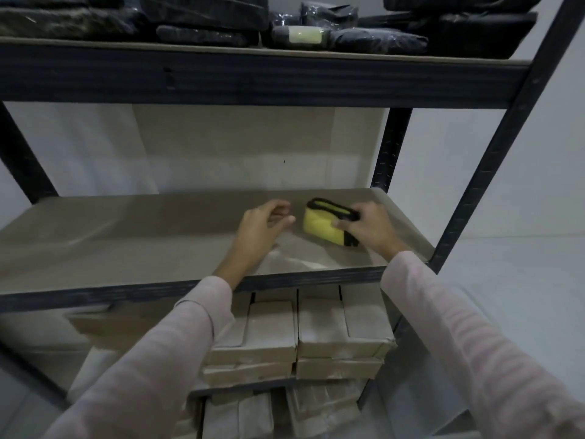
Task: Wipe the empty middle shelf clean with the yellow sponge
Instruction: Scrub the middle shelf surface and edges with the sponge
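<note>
The yellow sponge point(319, 224), with a black backing and black strap, lies on the right part of the bare brown middle shelf point(126, 242). My right hand point(368, 228) grips its right end, thumb on the yellow face. My left hand point(262, 224) hovers just left of the sponge, fingers loosely curled and apart, holding nothing. Both forearms in pale pink sleeves reach over the shelf's front edge.
The dark metal rack has an upright post point(493, 153) at the front right. The upper shelf point(253, 74) carries several dark wrapped packages point(209, 14). Stacked cardboard boxes point(332, 331) fill the shelves below. A pale wall stands behind.
</note>
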